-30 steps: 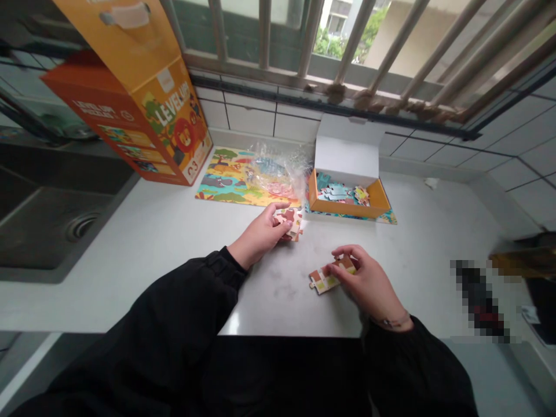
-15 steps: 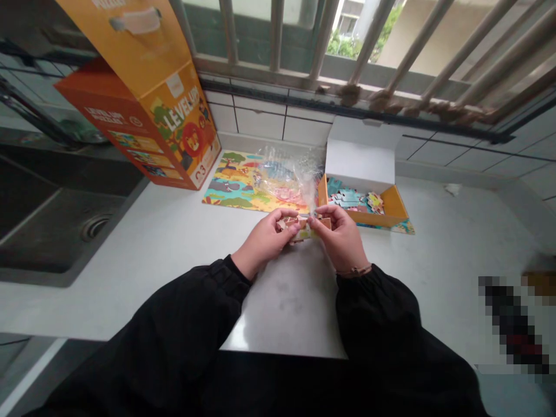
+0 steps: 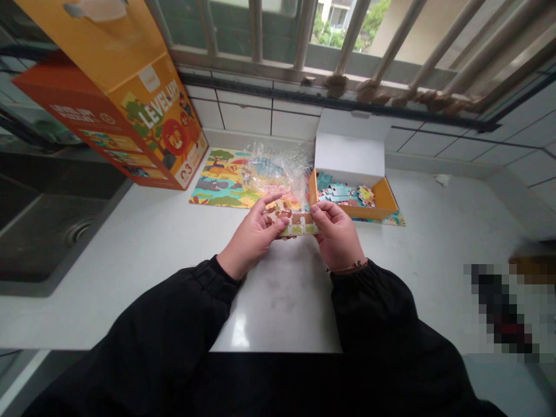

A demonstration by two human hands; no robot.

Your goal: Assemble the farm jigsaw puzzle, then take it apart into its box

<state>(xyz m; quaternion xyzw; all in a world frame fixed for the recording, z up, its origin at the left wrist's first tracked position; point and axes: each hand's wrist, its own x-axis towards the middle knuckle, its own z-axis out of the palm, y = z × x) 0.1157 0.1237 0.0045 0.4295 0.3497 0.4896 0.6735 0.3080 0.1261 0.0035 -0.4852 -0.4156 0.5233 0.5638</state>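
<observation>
Both hands meet above the white counter (image 3: 152, 243), holding joined brown and cream puzzle pieces (image 3: 297, 225) between them. My left hand (image 3: 254, 234) pinches the left end with thumb and fingers. My right hand (image 3: 334, 234) grips the right end. Just behind them lies crumpled clear plastic wrap (image 3: 282, 171) on a colourful animal picture sheet (image 3: 221, 185). A small orange box (image 3: 382, 202) with its white lid up holds several loose pieces, right behind my right hand.
A large orange "LEVEL UP" puzzle carton (image 3: 130, 110) leans at the back left. A steel sink (image 3: 47, 231) is at the left. A barred window and tiled wall run along the back. A blurred-out object (image 3: 504, 313) sits at the right.
My right hand carried its piece from the counter up to my left hand's piece. Both hands now hold the pieces pressed together as one strip.
</observation>
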